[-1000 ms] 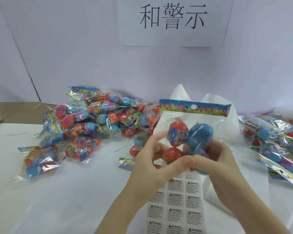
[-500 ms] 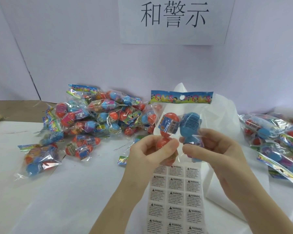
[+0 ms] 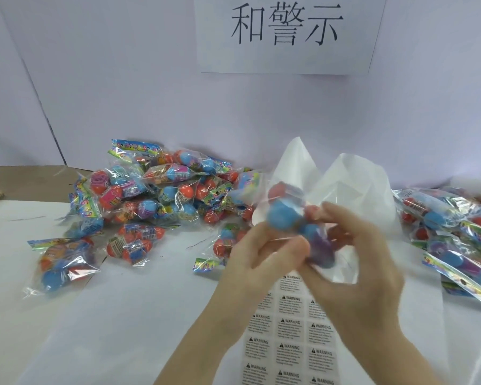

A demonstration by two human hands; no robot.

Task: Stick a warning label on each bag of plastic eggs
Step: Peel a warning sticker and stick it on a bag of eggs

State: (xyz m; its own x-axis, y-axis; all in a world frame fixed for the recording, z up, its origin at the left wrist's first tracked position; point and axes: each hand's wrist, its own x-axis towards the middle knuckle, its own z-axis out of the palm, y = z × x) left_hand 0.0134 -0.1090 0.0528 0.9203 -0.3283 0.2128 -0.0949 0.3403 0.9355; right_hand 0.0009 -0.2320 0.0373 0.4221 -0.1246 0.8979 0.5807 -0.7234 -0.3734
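A clear bag of plastic eggs (image 3: 286, 215), motion-blurred, shows blue, red and purple eggs above the table's middle. My left hand (image 3: 261, 254) grips its lower left side, thumb across the front. My right hand (image 3: 356, 262) holds the right side with fingers curled behind the eggs. Its colourful header points to the upper left, blurred. Below the hands lies a sheet of white warning labels (image 3: 289, 343), partly hidden by my wrists.
A heap of egg bags (image 3: 161, 190) sits at back left, with loose bags (image 3: 64, 262) nearer the left edge. More bags (image 3: 461, 232) lie at right. White plastic sheeting (image 3: 353, 184) stands behind the hands. A paper sign (image 3: 286, 31) hangs on the wall.
The held bag has tipped over from upright: its header swung down to the left. Both hands shifted grip and stayed in the middle.
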